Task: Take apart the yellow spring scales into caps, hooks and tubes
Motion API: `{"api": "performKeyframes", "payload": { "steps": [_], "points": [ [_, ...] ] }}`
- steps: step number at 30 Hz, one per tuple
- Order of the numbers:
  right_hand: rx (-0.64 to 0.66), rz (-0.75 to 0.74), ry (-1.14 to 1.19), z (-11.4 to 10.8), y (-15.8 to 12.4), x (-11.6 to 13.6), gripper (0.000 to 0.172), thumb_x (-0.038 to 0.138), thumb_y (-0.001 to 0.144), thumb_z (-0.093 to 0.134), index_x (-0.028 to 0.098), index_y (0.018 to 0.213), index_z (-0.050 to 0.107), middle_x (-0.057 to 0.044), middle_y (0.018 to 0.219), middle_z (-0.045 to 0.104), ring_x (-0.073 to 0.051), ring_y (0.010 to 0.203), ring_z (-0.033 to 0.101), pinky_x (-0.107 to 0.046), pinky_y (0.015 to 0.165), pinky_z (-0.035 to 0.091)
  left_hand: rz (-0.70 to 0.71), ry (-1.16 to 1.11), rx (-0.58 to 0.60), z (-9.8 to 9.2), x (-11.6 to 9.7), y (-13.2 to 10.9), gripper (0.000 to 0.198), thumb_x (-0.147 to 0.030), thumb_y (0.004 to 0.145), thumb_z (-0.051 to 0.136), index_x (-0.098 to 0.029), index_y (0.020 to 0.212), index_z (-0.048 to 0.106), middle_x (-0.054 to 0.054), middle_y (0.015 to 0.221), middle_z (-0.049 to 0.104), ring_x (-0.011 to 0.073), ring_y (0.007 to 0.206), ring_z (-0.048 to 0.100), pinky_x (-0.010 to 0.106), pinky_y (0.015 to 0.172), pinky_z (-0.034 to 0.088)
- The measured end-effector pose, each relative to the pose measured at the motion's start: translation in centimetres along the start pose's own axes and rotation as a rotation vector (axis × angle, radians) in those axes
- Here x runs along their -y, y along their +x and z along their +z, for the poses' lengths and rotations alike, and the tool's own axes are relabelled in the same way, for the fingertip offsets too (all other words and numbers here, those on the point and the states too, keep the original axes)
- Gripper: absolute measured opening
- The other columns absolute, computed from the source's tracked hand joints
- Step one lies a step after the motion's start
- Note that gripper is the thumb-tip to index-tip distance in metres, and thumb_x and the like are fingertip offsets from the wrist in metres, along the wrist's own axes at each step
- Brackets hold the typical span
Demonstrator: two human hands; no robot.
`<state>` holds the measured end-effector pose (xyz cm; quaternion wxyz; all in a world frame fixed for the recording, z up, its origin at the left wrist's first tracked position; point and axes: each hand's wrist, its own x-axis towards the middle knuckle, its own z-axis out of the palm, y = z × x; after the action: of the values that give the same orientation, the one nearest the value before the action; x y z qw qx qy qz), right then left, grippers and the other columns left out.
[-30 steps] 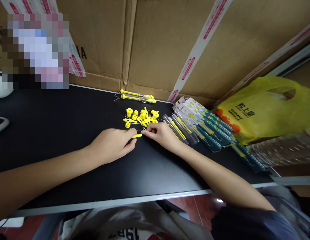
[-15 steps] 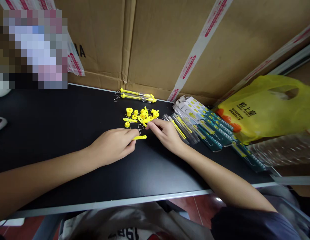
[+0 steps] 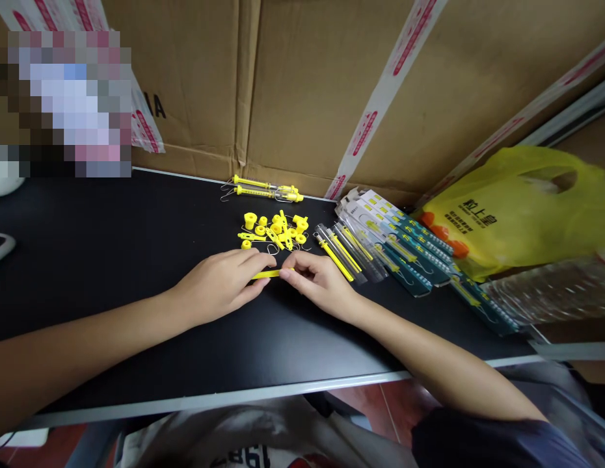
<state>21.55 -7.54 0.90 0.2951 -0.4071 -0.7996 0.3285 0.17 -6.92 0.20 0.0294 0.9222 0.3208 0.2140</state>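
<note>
You held a yellow rod (image 3: 267, 274) flat and low over the middle of the black bench (image 3: 112, 240), your left hand (image 3: 224, 283) with its fingers pinched on one end and your right hand (image 3: 317, 279) with its fingers closed on the other. Just beyond it, toward the far edge, lay a heap of yellow parts (image 3: 276, 229) and wire hooks, with two assembled yellow pieces (image 3: 266, 188) against the cardboard boxes (image 3: 307, 84). Toward the right edge, clear tubes (image 3: 346, 250) and carded packs (image 3: 404, 244) lay fanned beside a yellow plastic bag (image 3: 522, 208).
</note>
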Motion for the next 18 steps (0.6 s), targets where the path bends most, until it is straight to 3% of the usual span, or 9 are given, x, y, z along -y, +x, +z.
{"api": "performKeyframes", "payload": {
  "steps": [7, 18],
  "points": [
    [-0.112, 0.085, 0.234, -0.7, 0.6, -0.9, 0.031, 0.043, 0.088, 0.052, 0.017, 0.073, 0.053, 0.007, 0.050, 0.043, -0.006, 0.044, 0.037, -0.021, 0.047, 0.029, -0.091, 0.014, -0.107, -0.1, 0.7, 0.1, 0.032, -0.029, 0.089, 0.046, -0.016, 0.118, 0.046, 0.006, 0.116, 0.060, 0.0194, 0.103, 0.059, 0.031, 0.090, 0.046],
    [-0.224, 0.123, 0.328, -1.1, 1.0, -1.5, 0.034, 0.046, 0.087, 0.053, 0.018, 0.068, 0.051, 0.008, 0.043, 0.045, -0.005, 0.039, 0.035, -0.021, 0.044, 0.027, -0.218, 0.001, -0.083, -0.5, 1.1, 0.3, 0.024, -0.029, 0.087, 0.044, -0.017, 0.107, 0.051, 0.004, 0.099, 0.065, 0.0178, 0.083, 0.064, 0.030, 0.075, 0.049]
  ]
}}
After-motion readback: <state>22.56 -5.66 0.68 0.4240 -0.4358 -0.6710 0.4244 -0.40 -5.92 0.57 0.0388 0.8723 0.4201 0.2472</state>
